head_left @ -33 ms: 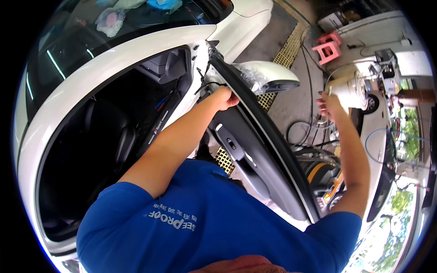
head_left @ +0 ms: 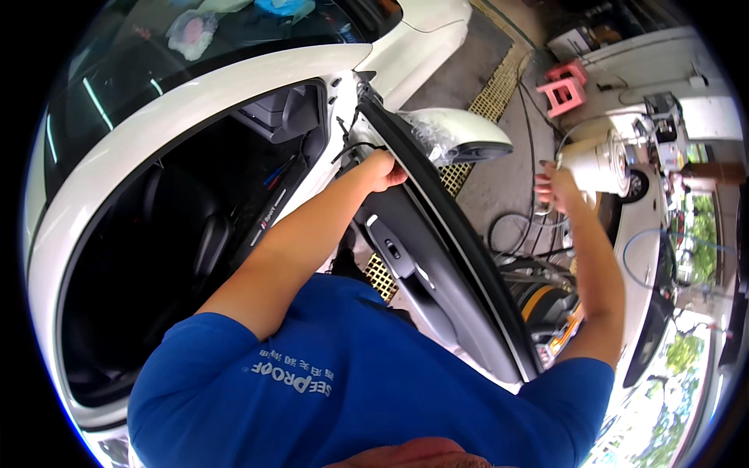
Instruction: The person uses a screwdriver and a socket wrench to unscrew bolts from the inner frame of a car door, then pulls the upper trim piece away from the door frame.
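Observation:
An open white car's door [head_left: 417, 273] lies in front of me, dark trim facing me. My left hand [head_left: 384, 170] has its fingers curled over the upper inner edge near the hinge, beside a black cable [head_left: 359, 145]. The door's white side mirror [head_left: 480, 127] carries crumpled clear plastic [head_left: 433, 136]. My right hand [head_left: 558, 187] is raised beyond the door, its fingers curled and slightly blurred in front of a cream bucket-like container [head_left: 601, 162]; what they hold, if anything, I cannot make out.
The dark car interior [head_left: 179, 242] is at left. Behind the door are yellow floor grating [head_left: 488, 97], hoses [head_left: 532, 140], pink stools [head_left: 566, 90] and a black-and-orange machine [head_left: 538, 300]. Another white car [head_left: 624, 257] stands at right.
My right hand and forearm have moved slightly left and down. My left hand stays at the same place on the door edge.

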A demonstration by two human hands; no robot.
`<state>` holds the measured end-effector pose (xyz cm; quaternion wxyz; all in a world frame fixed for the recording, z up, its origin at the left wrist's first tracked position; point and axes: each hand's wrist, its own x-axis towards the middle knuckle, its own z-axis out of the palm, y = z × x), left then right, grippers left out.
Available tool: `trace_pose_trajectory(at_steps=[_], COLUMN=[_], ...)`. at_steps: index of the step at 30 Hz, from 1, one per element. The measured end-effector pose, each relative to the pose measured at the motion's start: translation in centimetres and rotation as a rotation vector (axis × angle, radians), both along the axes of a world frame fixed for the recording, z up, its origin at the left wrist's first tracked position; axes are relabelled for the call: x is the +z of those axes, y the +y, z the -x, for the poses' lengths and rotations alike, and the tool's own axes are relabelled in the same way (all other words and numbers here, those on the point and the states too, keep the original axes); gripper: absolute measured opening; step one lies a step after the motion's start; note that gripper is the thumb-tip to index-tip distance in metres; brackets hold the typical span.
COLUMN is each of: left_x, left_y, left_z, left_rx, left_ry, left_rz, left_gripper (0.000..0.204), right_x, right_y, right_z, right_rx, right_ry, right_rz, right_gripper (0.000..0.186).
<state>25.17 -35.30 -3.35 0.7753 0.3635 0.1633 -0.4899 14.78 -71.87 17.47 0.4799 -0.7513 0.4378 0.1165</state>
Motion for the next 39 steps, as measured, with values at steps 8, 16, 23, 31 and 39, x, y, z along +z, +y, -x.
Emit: trace_pose_trajectory(at_steps=[8, 16, 23, 31, 39], left_x=[0.1, 4.9, 2.0, 0.0, 1.6], left_y=[0.7, 1.0, 0.2, -0.8, 0.2], left_z=[0.6, 0.9, 0.8, 0.8, 1.3], left_rx=[0.033, 0.037, -0.007, 0.104, 0.07], left_ry=[-0.071, -0.095, -0.126, -0.083, -0.166], left_rz=[0.016, -0.055, -0.101, -0.108, -0.186], left_gripper=[0.008, 0.01, 0.014, 0.014, 0.02], right_x=[-14.4, -13.3, -13.7, -13.6, -14.0], right_y=[0.2, 3.8, 2.5, 3.2, 2.6], right_z=[-4.4, -3.3, -3.4, -3.3, -3.6], right_rx=[-0.169, -0.254, -0.289, -0.286, -0.328], right_ry=[-0.453, -0.675, -0.64, -0.663, -0.62], right_rz=[-0.698, -0.699, -0.726, -0.678, -0.707], right_gripper=[0.044, 0.042, 0.041, 0.037, 0.043])
